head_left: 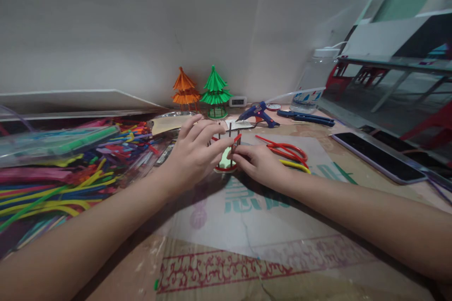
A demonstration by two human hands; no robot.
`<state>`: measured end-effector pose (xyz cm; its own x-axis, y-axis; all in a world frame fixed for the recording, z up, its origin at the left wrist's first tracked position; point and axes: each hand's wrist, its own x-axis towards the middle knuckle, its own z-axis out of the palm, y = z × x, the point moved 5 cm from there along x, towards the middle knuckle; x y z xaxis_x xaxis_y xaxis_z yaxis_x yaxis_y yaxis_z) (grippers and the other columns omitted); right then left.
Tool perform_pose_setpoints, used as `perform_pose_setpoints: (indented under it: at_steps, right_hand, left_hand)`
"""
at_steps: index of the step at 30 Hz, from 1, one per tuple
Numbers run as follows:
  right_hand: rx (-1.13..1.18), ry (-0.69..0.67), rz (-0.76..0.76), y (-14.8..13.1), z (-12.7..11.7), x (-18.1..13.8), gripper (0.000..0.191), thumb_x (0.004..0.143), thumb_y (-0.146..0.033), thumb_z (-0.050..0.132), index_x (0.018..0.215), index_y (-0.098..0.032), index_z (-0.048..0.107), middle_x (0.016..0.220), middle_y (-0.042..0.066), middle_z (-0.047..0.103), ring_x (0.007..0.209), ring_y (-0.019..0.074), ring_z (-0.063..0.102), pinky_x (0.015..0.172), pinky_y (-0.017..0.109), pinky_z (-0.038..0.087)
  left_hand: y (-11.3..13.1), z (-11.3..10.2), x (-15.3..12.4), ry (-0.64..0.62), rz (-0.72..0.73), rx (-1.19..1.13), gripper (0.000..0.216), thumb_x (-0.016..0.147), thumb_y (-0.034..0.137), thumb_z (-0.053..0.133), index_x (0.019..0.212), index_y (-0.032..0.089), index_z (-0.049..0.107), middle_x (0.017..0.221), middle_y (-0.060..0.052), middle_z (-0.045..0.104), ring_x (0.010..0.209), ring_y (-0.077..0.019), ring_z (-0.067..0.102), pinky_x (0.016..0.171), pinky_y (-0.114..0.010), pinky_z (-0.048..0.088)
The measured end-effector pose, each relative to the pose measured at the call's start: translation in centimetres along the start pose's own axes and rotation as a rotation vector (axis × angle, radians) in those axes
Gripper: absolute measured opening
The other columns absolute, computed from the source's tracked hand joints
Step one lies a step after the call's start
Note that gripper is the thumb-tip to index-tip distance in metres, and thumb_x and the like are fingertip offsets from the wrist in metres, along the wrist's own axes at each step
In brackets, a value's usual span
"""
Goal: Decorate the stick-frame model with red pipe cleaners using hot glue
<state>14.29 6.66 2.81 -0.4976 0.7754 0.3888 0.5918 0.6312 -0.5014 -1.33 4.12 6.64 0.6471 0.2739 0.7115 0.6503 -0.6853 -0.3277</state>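
Note:
A small round model (226, 170) stands on the table, with a pale green base, a red rim and thin brown upright posts. Short red pieces cross near the tops of the posts. My right hand (259, 162) is closed, thumb and fingertips pinching one brown post (231, 147) at the model's right side. Over the left side of the model, my left hand (197, 150) is open, its fingers apart and curved; its thumb is mostly hidden. Behind stand an orange two-tiered pagoda (185, 89) and a green one (215, 91).
A blue glue gun (259, 114) lies behind the model, near blue-handled pliers (305, 118) and a water bottle (314, 80). Red pipe cleaners (287, 149) lie right of my right hand. A phone (377, 156) is farther right. Colourful pipe cleaners (52, 193) heap at left.

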Motion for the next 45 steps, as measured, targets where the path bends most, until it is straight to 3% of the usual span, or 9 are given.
perform_pose_setpoints:
  at_steps: [7, 14, 45]
  right_hand:
    - [0.021, -0.004, 0.008, -0.2, -0.1, 0.0, 0.024, 0.097, -0.027, 0.052, 0.079, -0.018, 0.066, 0.071, 0.001, 0.067, 0.065, 0.0143, 0.056, 0.063, 0.025, 0.036]
    - [0.020, -0.021, 0.022, 0.1, 0.1, 0.0, 0.023, 0.097, -0.029, 0.053, 0.083, -0.019, 0.067, 0.073, 0.002, 0.068, 0.066, 0.0148, 0.058, 0.062, 0.026, 0.036]
    - [0.019, -0.021, 0.033, 0.3, 0.2, 0.0, 0.023, 0.097, -0.030, 0.052, 0.082, -0.019, 0.066, 0.071, 0.002, 0.067, 0.065, 0.0146, 0.057, 0.061, 0.026, 0.035]
  left_hand:
    - [-0.2, -0.1, -0.2, 0.110, -0.070, -0.046, 0.041, 0.088, 0.021, 0.063, 0.124, 0.024, 0.046, 0.125, -0.008, 0.063, 0.121, -0.0233, 0.055, 0.115, -0.049, 0.037]
    - [-1.1, -0.3, -0.5, 0.133, -0.098, 0.020, 0.025, 0.087, 0.028, 0.066, 0.107, 0.025, 0.052, 0.117, -0.007, 0.062, 0.118, -0.0242, 0.055, 0.113, -0.049, 0.039]
    - [-0.7, -0.4, -0.3, 0.141, -0.021, 0.074, 0.015, 0.086, 0.025, 0.067, 0.096, 0.022, 0.055, 0.115, -0.007, 0.064, 0.115, -0.0254, 0.058, 0.112, -0.051, 0.040]
